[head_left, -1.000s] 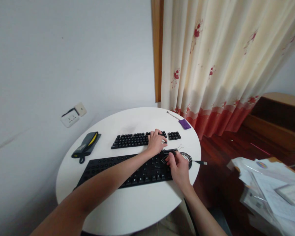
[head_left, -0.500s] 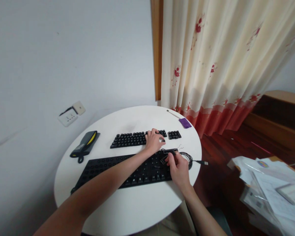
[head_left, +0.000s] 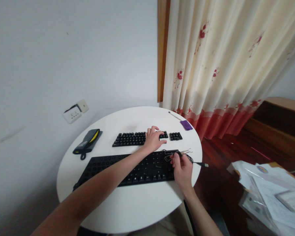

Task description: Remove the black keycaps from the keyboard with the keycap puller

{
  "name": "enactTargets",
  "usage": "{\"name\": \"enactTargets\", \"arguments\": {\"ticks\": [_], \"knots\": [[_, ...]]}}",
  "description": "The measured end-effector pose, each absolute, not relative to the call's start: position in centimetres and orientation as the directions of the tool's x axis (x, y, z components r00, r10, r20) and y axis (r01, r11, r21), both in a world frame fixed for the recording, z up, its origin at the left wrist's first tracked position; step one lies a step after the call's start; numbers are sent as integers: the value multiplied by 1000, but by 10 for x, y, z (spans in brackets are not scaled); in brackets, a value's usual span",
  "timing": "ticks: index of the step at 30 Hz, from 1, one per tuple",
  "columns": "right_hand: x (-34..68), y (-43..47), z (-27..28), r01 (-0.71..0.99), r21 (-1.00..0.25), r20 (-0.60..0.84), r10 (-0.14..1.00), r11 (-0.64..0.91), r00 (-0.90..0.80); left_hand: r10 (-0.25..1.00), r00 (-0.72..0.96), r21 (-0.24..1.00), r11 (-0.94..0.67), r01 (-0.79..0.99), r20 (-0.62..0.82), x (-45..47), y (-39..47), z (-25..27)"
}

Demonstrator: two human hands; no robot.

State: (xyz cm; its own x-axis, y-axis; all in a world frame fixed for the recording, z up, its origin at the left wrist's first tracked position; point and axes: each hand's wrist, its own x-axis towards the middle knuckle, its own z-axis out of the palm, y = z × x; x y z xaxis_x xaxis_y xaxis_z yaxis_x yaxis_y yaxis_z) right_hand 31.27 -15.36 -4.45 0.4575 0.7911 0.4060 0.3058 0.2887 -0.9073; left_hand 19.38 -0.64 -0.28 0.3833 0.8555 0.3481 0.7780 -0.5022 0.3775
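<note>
My left hand (head_left: pixel 152 140) rests over rows of loose black keycaps (head_left: pixel 130 139), fingers spread and touching their right part. A smaller group of keycaps (head_left: pixel 175 136) lies just right of it. Closer to me is a black keyboard (head_left: pixel 147 172), many of its key positions bare, partly covered by my left forearm. My right hand (head_left: pixel 183 168), above the keyboard's right end, is closed around the dark handle of a wire keycap puller (head_left: pixel 186 151); its thin bent prongs point away from me. A coiled cable with a USB plug (head_left: pixel 203 164) lies beside that hand.
Everything lies on a round white table (head_left: pixel 127 209). A grey and yellow pouch (head_left: pixel 88 141) is at its left, a purple cloth (head_left: pixel 186 125) and thin brush (head_left: pixel 174 115) at the far right. Papers and plastic bags (head_left: pixel 267 186) are piled right of the table.
The small keycap by my left thumb no longer shows there, and those fingers have spread. My right hand has shifted slightly, turning the puller's prongs rightward. The view has tilted a little.
</note>
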Motion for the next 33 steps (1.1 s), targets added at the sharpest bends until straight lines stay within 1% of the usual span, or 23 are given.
{"name": "enactTargets", "arguments": {"ticks": [2, 4, 6, 8, 10, 12, 16, 20, 23, 28, 31, 33], "knots": [[317, -154, -44, 240, -920, 393, 751, 311, 531, 823, 408, 394, -553, 734, 396, 183, -17, 8], [325, -153, -44, 232, -920, 392, 749, 316, 534, 782, 481, 432, -621, 654, 396, 172, -34, 13], [333, -151, -43, 310, -902, 417, 798, 302, 436, 742, 584, 494, -662, 564, 328, 165, -55, 11], [341, -149, -42, 410, -860, 444, 843, 305, 303, 703, 673, 555, -662, 503, 229, 162, -76, 4], [346, -149, -43, 466, -822, 450, 875, 328, 177, 676, 714, 591, -657, 469, 184, 163, -92, -6], [347, -149, -45, 491, -801, 444, 890, 343, 102, 677, 709, 585, -662, 468, 199, 166, -101, -14], [346, -151, -49, 510, -788, 438, 896, 344, 72, 684, 698, 584, -662, 470, 214, 168, -102, -22], [346, -153, -47, 509, -772, 428, 903, 380, -25, 644, 730, 610, -679, 409, 228, 166, -98, -24], [346, -155, -44, 501, -771, 418, 906, 392, -66, 628, 744, 619, -682, 388, 226, 165, -97, -25], [346, -158, -43, 479, -743, 465, 875, 468, -135, 660, 722, 605, -667, 436, 207, 165, -98, -27], [347, -159, -44, 431, -739, 489, 853, 517, -186, 657, 726, 604, -667, 436, 202, 166, -99, -26], [347, -159, -44, 421, -753, 490, 858, 506, -156, 652, 728, 593, -678, 434, 212, 166, -100, -25]]}}
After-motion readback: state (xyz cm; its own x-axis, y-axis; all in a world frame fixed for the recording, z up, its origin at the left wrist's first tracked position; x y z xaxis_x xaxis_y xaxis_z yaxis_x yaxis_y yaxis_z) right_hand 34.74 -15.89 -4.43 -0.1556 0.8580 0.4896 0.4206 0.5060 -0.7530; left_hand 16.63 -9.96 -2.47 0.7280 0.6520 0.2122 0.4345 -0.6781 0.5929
